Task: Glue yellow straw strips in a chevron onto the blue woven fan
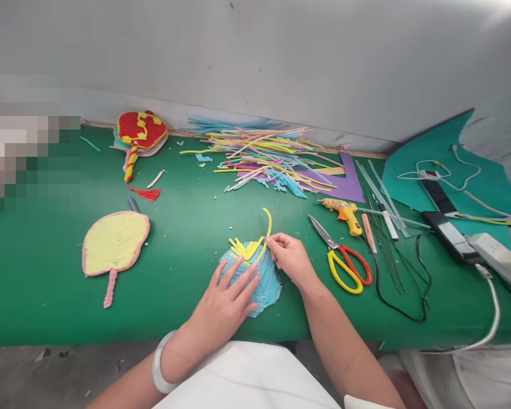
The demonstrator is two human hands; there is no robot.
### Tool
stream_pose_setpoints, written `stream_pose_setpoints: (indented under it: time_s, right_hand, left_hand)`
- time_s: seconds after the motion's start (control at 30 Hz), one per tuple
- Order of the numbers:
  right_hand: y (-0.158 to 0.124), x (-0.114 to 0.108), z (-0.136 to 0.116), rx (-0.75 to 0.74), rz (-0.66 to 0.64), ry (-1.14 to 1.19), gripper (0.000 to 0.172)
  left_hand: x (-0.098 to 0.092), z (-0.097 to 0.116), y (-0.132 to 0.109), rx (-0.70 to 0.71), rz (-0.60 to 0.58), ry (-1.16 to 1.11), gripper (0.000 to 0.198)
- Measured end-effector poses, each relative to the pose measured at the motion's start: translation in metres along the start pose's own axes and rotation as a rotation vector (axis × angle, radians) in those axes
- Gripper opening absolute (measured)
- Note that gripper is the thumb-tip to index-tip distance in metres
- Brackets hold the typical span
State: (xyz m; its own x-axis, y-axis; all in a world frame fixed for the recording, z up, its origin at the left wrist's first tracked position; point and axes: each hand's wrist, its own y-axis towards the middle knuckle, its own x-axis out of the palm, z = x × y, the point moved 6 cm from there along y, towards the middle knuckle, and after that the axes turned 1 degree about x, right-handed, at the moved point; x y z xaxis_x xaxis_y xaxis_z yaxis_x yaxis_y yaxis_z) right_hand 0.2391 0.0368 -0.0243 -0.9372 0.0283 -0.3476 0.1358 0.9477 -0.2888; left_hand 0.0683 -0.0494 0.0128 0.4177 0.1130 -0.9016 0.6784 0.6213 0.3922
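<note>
Near the table's front edge lies a flat blue panel (266,287) built from rows of fuzzy pipe cleaners. Short yellow pipe cleaner pieces (247,250) fan out over its upper part. My left hand (227,292) rests flat on the panel with its fingers spread, covering much of its left side. Between the thumb and fingertips of my right hand (290,255) is a yellow pipe cleaner (268,218); its curved free end points up and away from me, and its lower end reaches the panel.
Right of my hands are scissors (340,255), a yellow glue gun (343,215), glue sticks (381,190) and a power strip (494,253). Loose pipe cleaners (264,153) are heaped at the back. A yellow fan (116,243) and a red fan (142,130) lie left.
</note>
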Motion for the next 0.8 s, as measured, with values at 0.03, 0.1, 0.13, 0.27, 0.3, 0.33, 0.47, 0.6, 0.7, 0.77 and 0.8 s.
stream_pose_setpoints:
  time_s: [0.03, 0.1, 0.13, 0.27, 0.3, 0.33, 0.47, 0.6, 0.7, 0.77, 0.8]
  right_hand:
    - [-0.002, -0.003, -0.001, 0.007, -0.012, 0.015, 0.04]
    - [-0.008, -0.013, -0.004, 0.022, -0.038, 0.025, 0.039]
    - [-0.01, -0.02, -0.006, 0.03, -0.054, 0.018, 0.038]
    - [-0.015, -0.05, -0.006, 0.085, -0.139, -0.148, 0.038]
    - [-0.015, -0.057, -0.004, 0.095, -0.159, -0.204, 0.037]
    - [-0.013, -0.063, -0.002, 0.094, -0.173, -0.263, 0.037]
    - [-0.003, -0.082, 0.003, 0.032, -0.148, -0.532, 0.035]
    - [-0.001, -0.082, -0.018, -0.127, 0.104, -0.687, 0.033]
    - [-0.016, -0.052, -0.051, -0.453, 0.158, -0.619, 0.021]
    - [-0.029, -0.022, -0.066, -0.65, 0.076, -0.593, 0.018]
    - [-0.034, -0.008, -0.07, -0.708, 0.037, -0.606, 0.017]
  left_hand:
    - [-0.006, 0.002, -0.001, 0.016, 0.031, -0.032, 0.035]
    - [-0.019, 0.003, -0.004, 0.043, 0.105, -0.1, 0.03]
    - [-0.024, 0.002, -0.006, 0.043, 0.141, -0.126, 0.029]
    - [-0.033, -0.011, -0.012, -0.024, 0.178, -0.143, 0.025]
    - [-0.032, -0.015, -0.013, -0.038, 0.165, -0.133, 0.024]
    - [-0.03, -0.017, -0.013, -0.046, 0.151, -0.123, 0.023]
    - [-0.027, -0.029, -0.01, -0.062, 0.112, -0.102, 0.025]
    - [-0.035, -0.053, 0.006, -0.102, 0.082, -0.087, 0.029]
    - [-0.04, -0.077, 0.025, -0.146, 0.023, -0.098, 0.026]
    - [-0.035, -0.088, 0.036, -0.169, -0.057, -0.13, 0.022]
    - [-0.031, -0.092, 0.04, -0.181, -0.081, -0.155, 0.02]
